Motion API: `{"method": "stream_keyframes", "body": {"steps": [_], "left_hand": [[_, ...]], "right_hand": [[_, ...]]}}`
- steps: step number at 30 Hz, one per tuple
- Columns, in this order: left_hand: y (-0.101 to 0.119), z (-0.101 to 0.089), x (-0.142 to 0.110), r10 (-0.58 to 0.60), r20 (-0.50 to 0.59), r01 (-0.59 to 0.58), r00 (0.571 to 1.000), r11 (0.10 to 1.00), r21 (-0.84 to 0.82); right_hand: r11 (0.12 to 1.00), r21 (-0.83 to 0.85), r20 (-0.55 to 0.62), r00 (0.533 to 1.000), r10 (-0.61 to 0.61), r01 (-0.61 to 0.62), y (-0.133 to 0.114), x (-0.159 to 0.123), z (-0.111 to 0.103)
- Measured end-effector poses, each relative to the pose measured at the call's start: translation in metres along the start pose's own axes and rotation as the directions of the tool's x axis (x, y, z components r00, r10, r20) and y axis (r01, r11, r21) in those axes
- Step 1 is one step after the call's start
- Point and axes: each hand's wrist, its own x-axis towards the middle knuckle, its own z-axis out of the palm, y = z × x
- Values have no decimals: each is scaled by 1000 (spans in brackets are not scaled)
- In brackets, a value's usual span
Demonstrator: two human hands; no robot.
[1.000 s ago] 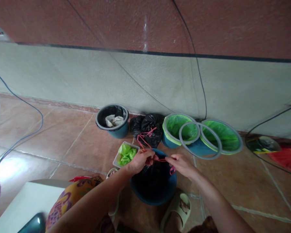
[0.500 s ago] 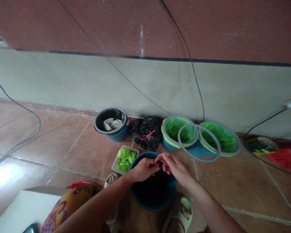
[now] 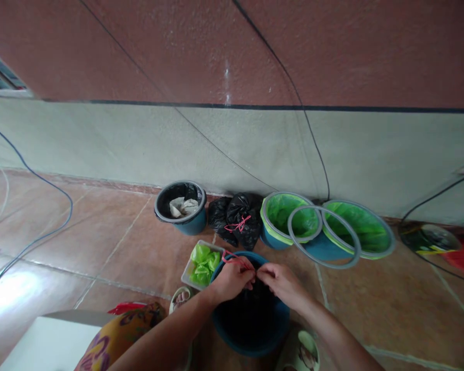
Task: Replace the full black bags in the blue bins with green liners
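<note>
A black garbage bag point(image 3: 255, 296) sits dark inside a blue bucket point(image 3: 251, 350) between my feet. Above it, my left hand point(image 3: 234, 279) is closed in a pinch on a pink string point(image 3: 234, 257), whose loose loop stretches over the knuckles toward the bucket's left rim. My right hand point(image 3: 281, 282) meets it fingertip to fingertip, pinched on the string by the bag's gathered top; the exact grip there is partly hidden. Left of the bucket, crumpled green plastic bags point(image 3: 204, 262) lie in a white tray point(image 3: 189, 281).
Along the wall stand a black-lined bin point(image 3: 193, 224), tied black bags point(image 3: 242, 219) and two green-lined bins point(image 3: 276, 239) point(image 3: 375, 252). A loose grey ring point(image 3: 342, 265) leans across the green-lined bins. A blue cable point(image 3: 50, 179) and a white box point(image 3: 42, 342) are at left.
The pink string was bunched at my right fingers; now it loops out over my left hand. My right hand has come lower, its fingertips meeting the left's. The view has tilted up slightly.
</note>
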Motion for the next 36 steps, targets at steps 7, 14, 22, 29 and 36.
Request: {"method": "stream_keyframes", "body": {"steps": [7, 14, 22, 29, 36], "left_hand": [[4, -2, -2, -85, -89, 69, 992, 983, -170], [7, -8, -1, 85, -152, -77, 985, 995, 59], [14, -9, -5, 187, -99, -173, 977, 976, 136], [10, 0, -8, 196, -113, -196, 974, 981, 5], [10, 1, -8, 153, -140, -132, 978, 980, 150]], "right_hand": [[995, -88, 4, 999, -51, 51, -1, -3, -2], [996, -92, 63, 998, 1, 4, 5, -3, 2], [995, -85, -32, 998, -52, 50, 0, -1, -4], [992, 117, -5, 999, -36, 37, 1, 0, 3], [996, 86, -8, 1000, 13, -13, -2, -1, 2]]}}
